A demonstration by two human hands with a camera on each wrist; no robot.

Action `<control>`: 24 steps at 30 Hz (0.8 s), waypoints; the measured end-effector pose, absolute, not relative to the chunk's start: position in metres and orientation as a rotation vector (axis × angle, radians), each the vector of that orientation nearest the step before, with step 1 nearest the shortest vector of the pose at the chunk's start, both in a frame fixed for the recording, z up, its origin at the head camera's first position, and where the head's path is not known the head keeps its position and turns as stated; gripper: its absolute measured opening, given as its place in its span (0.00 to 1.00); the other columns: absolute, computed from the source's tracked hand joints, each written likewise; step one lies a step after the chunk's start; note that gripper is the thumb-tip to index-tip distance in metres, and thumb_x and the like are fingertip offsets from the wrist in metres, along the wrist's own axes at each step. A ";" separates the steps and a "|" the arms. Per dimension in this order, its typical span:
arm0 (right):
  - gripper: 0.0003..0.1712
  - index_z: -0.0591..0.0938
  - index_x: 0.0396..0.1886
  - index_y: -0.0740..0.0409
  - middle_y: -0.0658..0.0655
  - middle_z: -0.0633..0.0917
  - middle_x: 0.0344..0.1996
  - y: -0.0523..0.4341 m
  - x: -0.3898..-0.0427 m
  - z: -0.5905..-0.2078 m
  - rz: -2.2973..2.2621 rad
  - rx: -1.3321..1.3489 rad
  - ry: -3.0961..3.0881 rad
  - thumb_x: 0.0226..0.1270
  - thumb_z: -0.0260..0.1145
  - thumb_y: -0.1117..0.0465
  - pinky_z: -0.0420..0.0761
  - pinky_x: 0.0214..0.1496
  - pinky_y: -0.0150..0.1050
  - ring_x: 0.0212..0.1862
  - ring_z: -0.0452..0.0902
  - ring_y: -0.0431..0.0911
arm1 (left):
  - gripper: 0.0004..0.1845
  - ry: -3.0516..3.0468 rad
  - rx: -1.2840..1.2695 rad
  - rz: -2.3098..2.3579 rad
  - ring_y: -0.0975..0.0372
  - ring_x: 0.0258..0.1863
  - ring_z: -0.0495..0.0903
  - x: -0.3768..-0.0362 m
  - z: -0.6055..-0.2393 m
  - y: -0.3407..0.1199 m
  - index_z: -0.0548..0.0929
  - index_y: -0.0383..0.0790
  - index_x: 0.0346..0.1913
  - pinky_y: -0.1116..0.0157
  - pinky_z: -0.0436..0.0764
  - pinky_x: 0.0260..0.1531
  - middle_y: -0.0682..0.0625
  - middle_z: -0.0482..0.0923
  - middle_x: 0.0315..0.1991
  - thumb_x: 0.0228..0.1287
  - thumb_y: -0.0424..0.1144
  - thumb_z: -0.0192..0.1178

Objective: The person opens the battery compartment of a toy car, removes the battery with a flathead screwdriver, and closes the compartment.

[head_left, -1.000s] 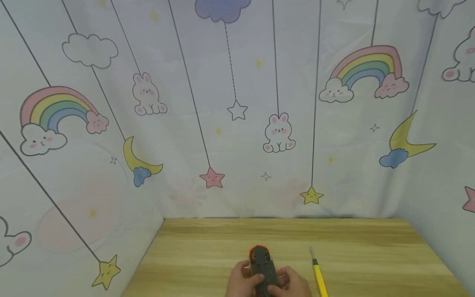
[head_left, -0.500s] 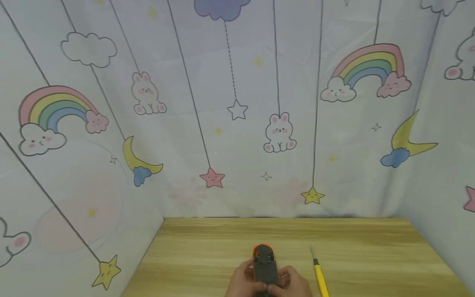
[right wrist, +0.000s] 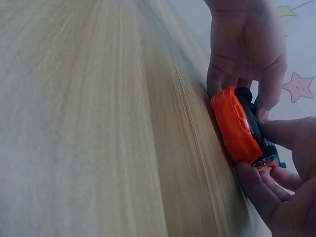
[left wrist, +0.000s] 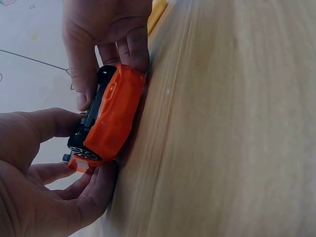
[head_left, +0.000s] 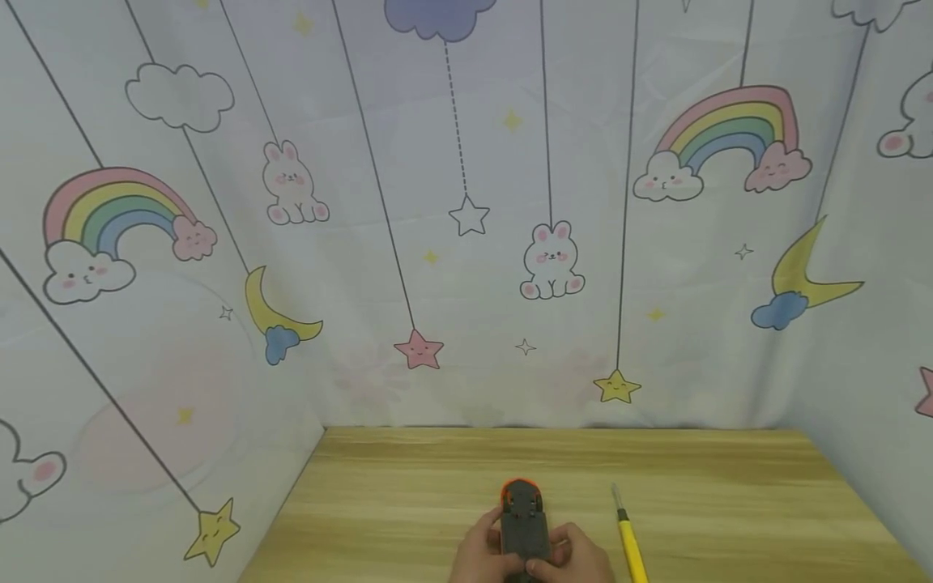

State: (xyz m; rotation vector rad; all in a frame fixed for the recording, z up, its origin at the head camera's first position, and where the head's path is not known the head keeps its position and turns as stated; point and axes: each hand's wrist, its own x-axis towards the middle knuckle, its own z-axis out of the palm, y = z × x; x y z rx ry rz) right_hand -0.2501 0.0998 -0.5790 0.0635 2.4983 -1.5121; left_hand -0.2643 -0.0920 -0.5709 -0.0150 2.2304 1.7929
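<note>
An orange toy car (head_left: 525, 530) is held upside down just over the wooden table, its black underside facing up. From the left side, my left hand (head_left: 483, 552) grips the car, thumb on the underside and fingers curled beneath. My right hand (head_left: 577, 557) holds the opposite side in the same way. In the left wrist view the car's orange side (left wrist: 118, 113) and a dark wheel (left wrist: 85, 152) show between both hands. The right wrist view shows the orange body (right wrist: 233, 123) close to the tabletop. The end nearest me is partly covered by the thumbs.
A yellow-handled screwdriver (head_left: 631, 551) lies on the table (head_left: 408, 470) to the right of my right hand, tip pointing away. Behind the table hangs a white cloth (head_left: 481, 389) printed with stars, rabbits and rainbows; similar cloth stands at both sides.
The car has turned slightly from a tilt to nearly straight and shifted a little right. My left thumb has slid toward the car's near end. The screwdriver stays in place.
</note>
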 end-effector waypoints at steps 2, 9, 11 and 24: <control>0.34 0.79 0.48 0.61 0.52 0.82 0.28 0.100 -0.251 -0.579 -1.510 0.061 2.502 0.54 0.80 0.41 0.81 0.33 0.41 0.31 0.80 0.44 | 0.44 2.246 -0.040 1.785 0.58 0.41 0.83 -0.264 -0.570 -0.091 0.65 0.25 0.73 0.54 0.85 0.42 0.46 0.82 0.42 0.49 0.25 0.67; 0.35 0.78 0.52 0.63 0.52 0.83 0.31 0.100 -0.257 -0.576 -1.526 0.019 2.521 0.54 0.81 0.46 0.82 0.34 0.42 0.33 0.80 0.44 | 0.44 2.195 -0.091 1.838 0.58 0.39 0.84 -0.264 -0.567 -0.092 0.65 0.27 0.74 0.53 0.88 0.36 0.44 0.82 0.43 0.50 0.22 0.67; 0.35 0.78 0.53 0.64 0.52 0.84 0.31 0.101 -0.259 -0.576 -1.564 -0.034 2.514 0.54 0.81 0.48 0.83 0.33 0.42 0.32 0.81 0.44 | 0.44 2.186 -0.083 1.867 0.58 0.38 0.85 -0.263 -0.568 -0.093 0.65 0.27 0.74 0.54 0.88 0.34 0.43 0.82 0.42 0.49 0.21 0.66; 0.37 0.78 0.61 0.59 0.57 0.82 0.42 0.104 -0.274 -0.568 -1.589 -0.178 2.523 0.55 0.81 0.51 0.85 0.40 0.48 0.40 0.83 0.48 | 0.45 2.139 -0.051 1.946 0.59 0.35 0.86 -0.259 -0.573 -0.094 0.64 0.30 0.76 0.56 0.89 0.30 0.42 0.81 0.41 0.49 0.20 0.65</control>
